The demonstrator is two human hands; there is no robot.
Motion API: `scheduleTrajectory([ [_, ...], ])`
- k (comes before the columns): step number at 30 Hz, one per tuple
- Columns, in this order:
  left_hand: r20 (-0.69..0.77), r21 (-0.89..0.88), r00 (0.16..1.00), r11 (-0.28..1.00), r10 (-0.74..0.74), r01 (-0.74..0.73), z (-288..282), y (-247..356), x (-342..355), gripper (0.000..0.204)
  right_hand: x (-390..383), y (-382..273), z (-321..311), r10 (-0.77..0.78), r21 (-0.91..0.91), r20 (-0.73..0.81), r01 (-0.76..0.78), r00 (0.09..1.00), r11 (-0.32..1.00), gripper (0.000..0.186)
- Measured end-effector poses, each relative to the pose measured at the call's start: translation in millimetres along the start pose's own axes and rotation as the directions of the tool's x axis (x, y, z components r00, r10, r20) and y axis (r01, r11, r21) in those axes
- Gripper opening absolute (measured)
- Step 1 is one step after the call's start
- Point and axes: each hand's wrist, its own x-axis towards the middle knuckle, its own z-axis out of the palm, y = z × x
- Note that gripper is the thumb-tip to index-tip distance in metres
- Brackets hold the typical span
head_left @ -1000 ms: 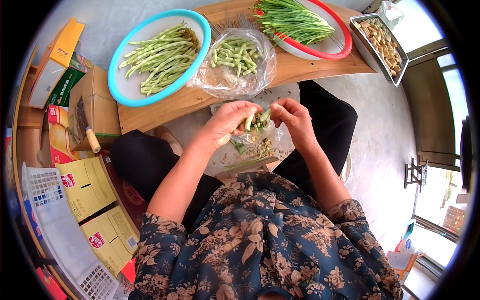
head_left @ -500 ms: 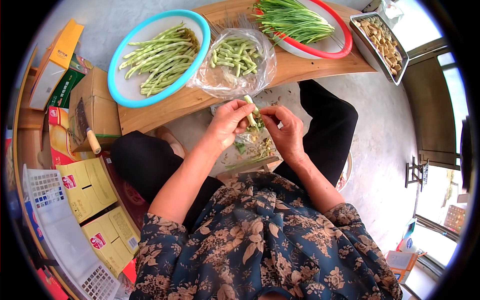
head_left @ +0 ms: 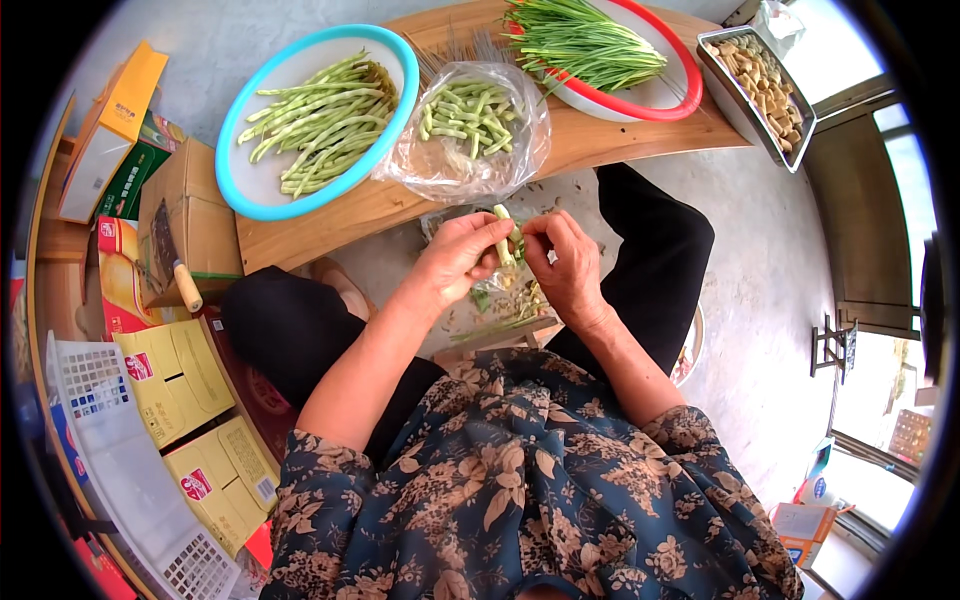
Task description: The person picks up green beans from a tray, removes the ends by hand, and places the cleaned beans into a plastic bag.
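My left hand (head_left: 460,255) is closed round a short pale-green bean piece (head_left: 502,225), held upright. My right hand (head_left: 565,255) pinches at the bean's right side, its fingertips close to my left thumb. Below both hands, a plastic bag with green scraps (head_left: 485,300) lies low, partly hidden. On the wooden table (head_left: 292,240) stand a blue-rimmed bowl of long beans (head_left: 315,125), an open plastic bag of cut bean pieces (head_left: 470,120) and a red-rimmed bowl of green stalks (head_left: 590,50).
A steel tray of tan pieces (head_left: 760,90) sits at the table's right end. At left are cardboard boxes (head_left: 195,190), a wooden-handled knife (head_left: 183,280) and a white plastic crate (head_left: 130,470). A small stool (head_left: 832,345) stands far right. My knees flank the scraps on the floor.
Since a second ago my right hand has moved slightly down, its fingers curling in toward my left hand. The held bean piece now stands more upright between them.
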Motion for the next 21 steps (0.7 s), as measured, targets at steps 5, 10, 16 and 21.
scheduleTrajectory([
  [5,0.221,0.088,0.974,0.995,-0.057,0.038,-2.0,8.3,-6.1,0.015,3.7,11.8,-7.0,0.087,0.105,-0.005,-0.086,0.996,0.991,0.010],
  [10,0.203,0.027,0.978,0.999,-0.052,0.048,-8.7,13.2,-3.5,0.015,2.6,27.8,-26.8,0.220,0.143,0.059,-0.226,0.974,0.964,0.009],
  [16,0.048,-0.122,0.999,0.992,-0.008,0.014,-29.7,41.4,59.0,0.019,-14.0,53.3,-21.3,0.351,0.194,0.149,-0.375,0.925,0.907,0.010],
  [21,-0.146,-0.346,0.988,0.934,0.044,-0.093,-21.8,80.4,95.8,0.047,-22.6,55.2,-14.9,0.385,0.270,0.265,-0.451,0.884,0.851,0.027],
])
